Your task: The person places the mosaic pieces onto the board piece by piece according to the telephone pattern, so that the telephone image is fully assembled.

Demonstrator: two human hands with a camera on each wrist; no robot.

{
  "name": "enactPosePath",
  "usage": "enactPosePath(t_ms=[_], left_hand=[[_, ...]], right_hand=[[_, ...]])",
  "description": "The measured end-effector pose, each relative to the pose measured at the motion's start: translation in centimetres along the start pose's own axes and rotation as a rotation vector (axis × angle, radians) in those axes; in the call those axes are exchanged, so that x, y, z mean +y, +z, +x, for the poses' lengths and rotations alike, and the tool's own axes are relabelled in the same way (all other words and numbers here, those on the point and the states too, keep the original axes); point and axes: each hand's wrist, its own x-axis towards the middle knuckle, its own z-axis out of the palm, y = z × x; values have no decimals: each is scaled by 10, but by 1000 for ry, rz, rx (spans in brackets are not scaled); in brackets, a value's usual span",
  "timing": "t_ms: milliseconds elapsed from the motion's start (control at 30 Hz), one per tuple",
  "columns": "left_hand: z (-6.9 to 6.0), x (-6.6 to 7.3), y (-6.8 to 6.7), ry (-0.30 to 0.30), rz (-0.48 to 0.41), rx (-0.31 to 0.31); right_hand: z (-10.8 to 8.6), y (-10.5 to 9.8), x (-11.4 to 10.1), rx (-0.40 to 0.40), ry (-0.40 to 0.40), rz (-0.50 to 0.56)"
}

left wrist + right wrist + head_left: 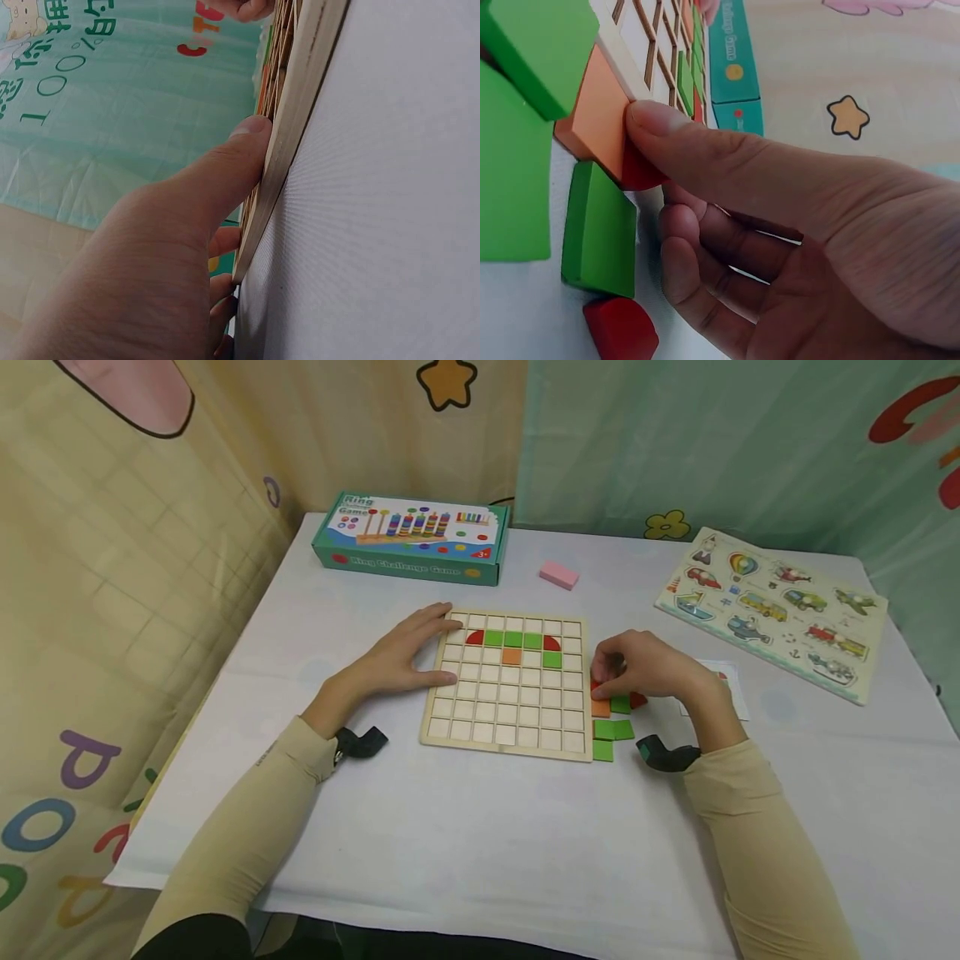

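Observation:
A square wooden grid board [507, 753] lies on the white table. Several green tiles, an orange tile [512, 656] and two red quarter-round pieces sit in its upper cells. My left hand [390, 656] rests on the board's left edge, its thumb and fingers spread; the left wrist view shows the thumb [232, 161] against the side. At the right edge, my right hand [648, 668] pinches a red piece [640, 169], largely hidden by the thumb. Beside it lie a loose orange block [600, 112], several green blocks [600, 232] and another red piece [622, 330].
A green ring game box [408, 539] stands at the back left, with a pink block [558, 575] to its right. A picture puzzle board [776, 610] lies at the back right. The right forearm partly covers a white card [737, 689].

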Motion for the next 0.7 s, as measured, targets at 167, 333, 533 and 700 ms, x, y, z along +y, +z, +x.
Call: enactPosePath(t_ms=[167, 333, 533, 700], left_hand=[[0, 0, 0, -1, -2, 0], [1, -1, 0, 2, -1, 1], [1, 0, 0, 4, 0, 3], [0, -1, 0, 6, -3, 7]], right_hand=[[-3, -3, 3, -5, -31, 39], [-8, -9, 6, -9, -54, 55], [-4, -6, -1, 96, -54, 103], [7, 11, -19, 132, -143, 91]])
